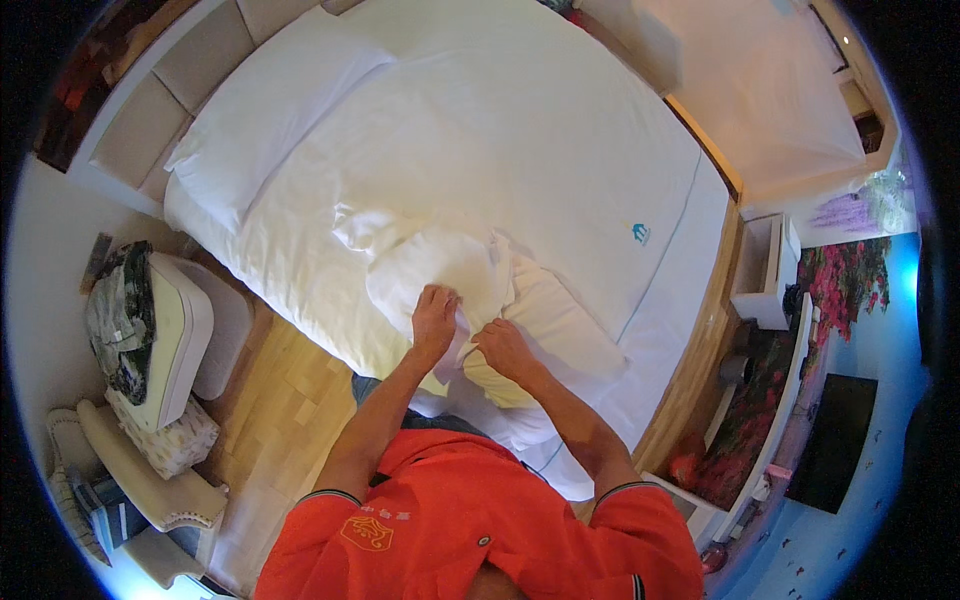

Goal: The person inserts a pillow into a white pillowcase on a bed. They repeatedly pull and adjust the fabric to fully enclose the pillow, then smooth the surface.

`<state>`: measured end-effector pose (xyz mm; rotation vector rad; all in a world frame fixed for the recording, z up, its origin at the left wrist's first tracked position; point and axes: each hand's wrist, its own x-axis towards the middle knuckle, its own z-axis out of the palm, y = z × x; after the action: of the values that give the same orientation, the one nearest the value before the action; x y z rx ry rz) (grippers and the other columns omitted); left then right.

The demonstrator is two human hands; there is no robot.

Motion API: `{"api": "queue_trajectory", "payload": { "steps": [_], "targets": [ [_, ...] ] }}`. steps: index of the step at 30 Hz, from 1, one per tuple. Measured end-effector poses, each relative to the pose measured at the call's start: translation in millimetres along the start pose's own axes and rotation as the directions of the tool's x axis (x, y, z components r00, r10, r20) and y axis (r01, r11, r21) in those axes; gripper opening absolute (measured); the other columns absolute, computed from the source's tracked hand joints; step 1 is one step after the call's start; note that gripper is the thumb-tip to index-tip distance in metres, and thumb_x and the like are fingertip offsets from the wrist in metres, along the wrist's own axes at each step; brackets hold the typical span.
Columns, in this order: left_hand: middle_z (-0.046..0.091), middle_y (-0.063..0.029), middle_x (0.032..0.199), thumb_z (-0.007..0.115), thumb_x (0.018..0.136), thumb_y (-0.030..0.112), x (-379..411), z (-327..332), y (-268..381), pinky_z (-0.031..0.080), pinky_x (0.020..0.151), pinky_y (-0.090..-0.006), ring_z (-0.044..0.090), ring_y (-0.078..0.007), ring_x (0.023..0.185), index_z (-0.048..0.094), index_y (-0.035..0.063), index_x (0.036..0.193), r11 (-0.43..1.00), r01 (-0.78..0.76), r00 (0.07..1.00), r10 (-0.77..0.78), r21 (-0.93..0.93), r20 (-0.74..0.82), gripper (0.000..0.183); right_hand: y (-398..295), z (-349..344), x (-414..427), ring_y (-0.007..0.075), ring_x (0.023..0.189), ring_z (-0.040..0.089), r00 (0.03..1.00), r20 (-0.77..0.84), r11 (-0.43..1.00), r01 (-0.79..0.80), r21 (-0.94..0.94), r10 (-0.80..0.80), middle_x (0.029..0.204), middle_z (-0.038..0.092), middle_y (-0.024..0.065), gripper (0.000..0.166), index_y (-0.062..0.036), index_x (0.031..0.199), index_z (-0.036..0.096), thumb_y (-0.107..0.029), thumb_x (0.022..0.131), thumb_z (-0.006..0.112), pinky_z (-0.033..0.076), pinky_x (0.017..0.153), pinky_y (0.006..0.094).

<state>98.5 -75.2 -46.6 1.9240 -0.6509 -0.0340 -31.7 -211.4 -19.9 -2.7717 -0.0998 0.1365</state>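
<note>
Near the bed's front edge, a pale pillow (551, 304) lies with a bunched white pillowcase (424, 262) partly around it. My left hand (435, 319) pinches the fabric of the pillowcase. Just to its right, my right hand (506, 349) grips cloth at the opening, with bent fingers; exactly which layer it holds is hard to tell. Between the hands the cloth falls in folds. Under all this spreads a white duvet (525, 142) with a small blue motif near its far right side.
Another white pillow (277, 105) rests against the padded headboard (169, 90). On the left, a patterned ottoman (161, 435) bears a stacked cushion (180, 330), beside a beige armchair (150, 465). Right of the bed stands a long low cabinet (780, 390) along the wall.
</note>
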Motion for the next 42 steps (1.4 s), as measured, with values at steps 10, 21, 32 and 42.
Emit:
{"api": "queue_trajectory", "payload": {
  "steps": [10,21,32,42],
  "targets": [
    [0.068,-0.0172,0.092,0.056,0.093,0.045,84,9,33,0.051,0.077,-0.05,0.066,-0.0371,0.089,0.071,0.0062,0.087,0.864,0.204,0.87,-0.376,0.46,0.32,0.042,-31,12,11,0.0272,0.086,0.061,0.998,-0.055,1.0,-0.022,0.01,0.022,0.084,0.067,0.0081,0.012,-0.0103,0.083,0.073,-0.015,0.078,0.063,0.048,0.081,0.0395],
    [0.067,-0.0217,0.081,0.051,0.095,0.028,52,24,-14,0.053,0.068,-0.0495,0.067,-0.0392,0.076,0.066,0.0018,0.078,0.885,0.073,0.934,-0.222,0.459,0.28,0.035,43,-43,101,0.035,0.102,0.059,0.771,-0.519,0.919,-0.221,0.327,0.37,0.105,0.064,0.0149,0.019,-0.0073,0.101,0.07,-0.015,0.084,0.067,0.048,0.089,0.0453],
    [0.06,-0.0218,0.073,0.056,0.092,0.027,-10,-42,-5,0.046,0.064,-0.0514,0.061,-0.0422,0.071,0.057,0.0019,0.07,0.895,0.338,0.917,-0.382,0.291,0.11,0.033,45,-43,122,0.0334,0.128,0.05,0.997,-0.045,0.93,-0.046,0.364,0.067,0.133,0.057,0.0181,0.059,-0.0116,0.127,0.062,-0.032,0.075,0.079,0.04,0.109,0.0414],
    [0.057,-0.0206,0.069,0.059,0.091,0.018,22,-49,3,0.046,0.061,-0.0502,0.059,-0.0418,0.068,0.055,0.0014,0.071,0.957,0.192,0.966,-0.224,0.217,0.132,0.026,29,15,145,0.0383,0.092,0.064,0.89,-0.253,0.902,-0.297,0.313,0.38,0.096,0.067,0.0221,0.023,-0.0027,0.093,0.061,-0.025,0.087,0.061,0.052,0.08,0.0477]
  ]
}}
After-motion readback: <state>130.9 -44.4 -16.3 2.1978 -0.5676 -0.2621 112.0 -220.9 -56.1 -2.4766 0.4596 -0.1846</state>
